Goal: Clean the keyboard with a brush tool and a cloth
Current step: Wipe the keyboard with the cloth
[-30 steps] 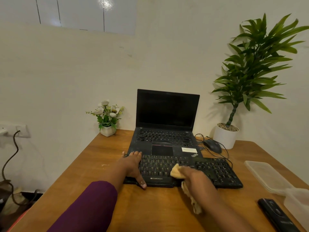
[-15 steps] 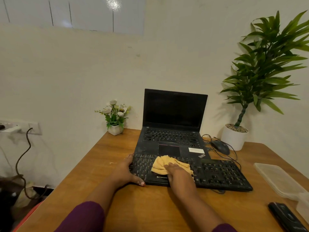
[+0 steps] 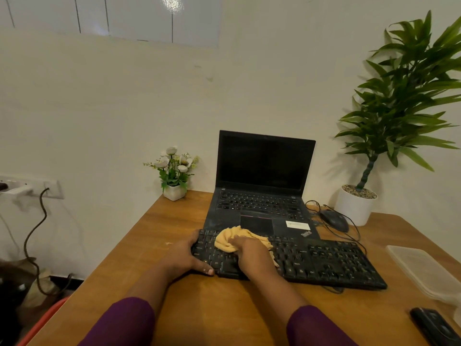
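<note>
Wooden desk (image 3: 224, 310): cloth (image 3: 225, 239) under right hand (image 3: 252, 255), atop keyboard (image 3: 324, 260).

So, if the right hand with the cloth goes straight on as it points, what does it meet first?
Most likely the laptop, whose front edge lies just behind the keyboard; depth is hard to judge.

Right hand (image 3: 252, 255) holds cloth (image 3: 229, 239) on keyboard (image 3: 331, 263) — left hand (image 3: 184, 255) grips its left end
</note>
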